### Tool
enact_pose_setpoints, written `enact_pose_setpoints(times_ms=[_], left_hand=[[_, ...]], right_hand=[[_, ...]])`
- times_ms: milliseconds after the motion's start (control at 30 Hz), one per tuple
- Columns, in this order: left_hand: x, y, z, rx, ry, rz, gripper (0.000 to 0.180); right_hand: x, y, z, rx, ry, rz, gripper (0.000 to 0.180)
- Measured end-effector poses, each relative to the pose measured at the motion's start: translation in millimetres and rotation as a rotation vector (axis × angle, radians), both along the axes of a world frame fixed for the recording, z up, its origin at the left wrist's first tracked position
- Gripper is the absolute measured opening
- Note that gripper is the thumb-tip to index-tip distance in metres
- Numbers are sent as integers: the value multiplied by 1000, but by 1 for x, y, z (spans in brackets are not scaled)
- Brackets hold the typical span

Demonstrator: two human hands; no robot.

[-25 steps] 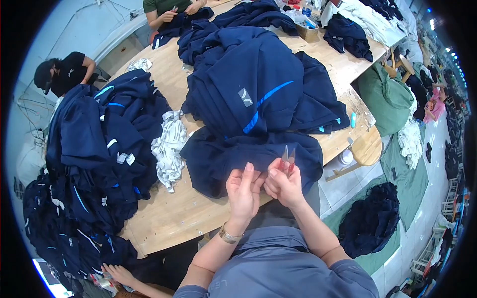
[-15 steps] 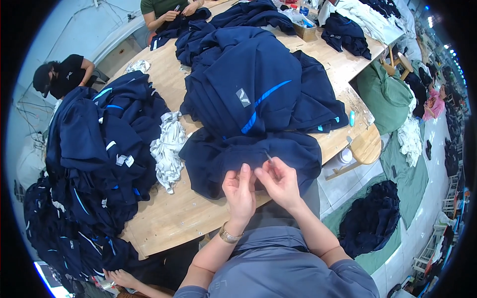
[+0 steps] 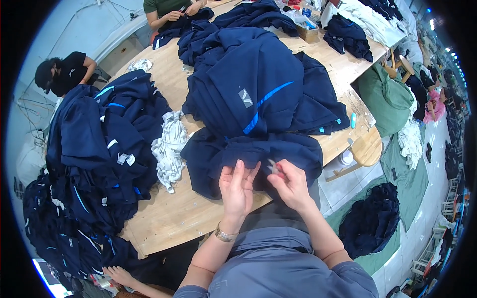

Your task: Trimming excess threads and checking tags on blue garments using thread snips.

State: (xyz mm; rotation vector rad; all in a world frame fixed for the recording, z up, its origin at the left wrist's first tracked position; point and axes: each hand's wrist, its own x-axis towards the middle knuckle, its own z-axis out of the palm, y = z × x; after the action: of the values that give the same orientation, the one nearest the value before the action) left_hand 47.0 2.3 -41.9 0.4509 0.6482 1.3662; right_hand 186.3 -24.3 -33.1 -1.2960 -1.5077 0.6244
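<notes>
A dark navy garment (image 3: pixel 204 161) lies bunched on the table edge right in front of me. Over its near side is my left hand (image 3: pixel 237 189), palm turned up, with thumb and fingers apart. Nothing shows between those fingers, though some tips are against the dark cloth and hard to make out. My right hand (image 3: pixel 293 185) is closed around small thread snips (image 3: pixel 274 168) with red on the grip; their metal tips point up and left, above the cloth. Just beyond lies a big heap of navy garments (image 3: pixel 223 84) with a bright blue stripe and a grey patch.
White cloth strips (image 3: pixel 171 149) lie left of the garment, beside another navy pile (image 3: pixel 84 134). A turquoise tube (image 3: pixel 353 120) lies near the right edge of the wooden table (image 3: pixel 174 218). A stool (image 3: pixel 366 146) stands there. Co-workers sit at the far side and left.
My right hand has moved right, away from the left, and the snips now show more plainly. My left hand's fingers have spread and turned upward.
</notes>
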Motion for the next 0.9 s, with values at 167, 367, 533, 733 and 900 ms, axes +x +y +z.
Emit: enact_pose_setpoints(times_ms=[167, 367, 533, 733, 900], left_hand=[[-1, -2, 3, 3, -10, -24, 16], [0, -4, 1, 23, 33, 6, 13], [2, -6, -1, 41, 76, 13, 13], [2, -9, -5, 165, 139, 38, 17], [3, -9, -1, 177, 139, 40, 17]], right_hand=[[-4, 0, -5, 55, -244, -133, 31], [-4, 3, -4, 62, -391, -100, 30], [-1, 3, -4, 111, -421, -86, 33], [-1, 3, 4, 55, -394, -39, 27], [-1, 2, -7, -25, 46, -37, 26]])
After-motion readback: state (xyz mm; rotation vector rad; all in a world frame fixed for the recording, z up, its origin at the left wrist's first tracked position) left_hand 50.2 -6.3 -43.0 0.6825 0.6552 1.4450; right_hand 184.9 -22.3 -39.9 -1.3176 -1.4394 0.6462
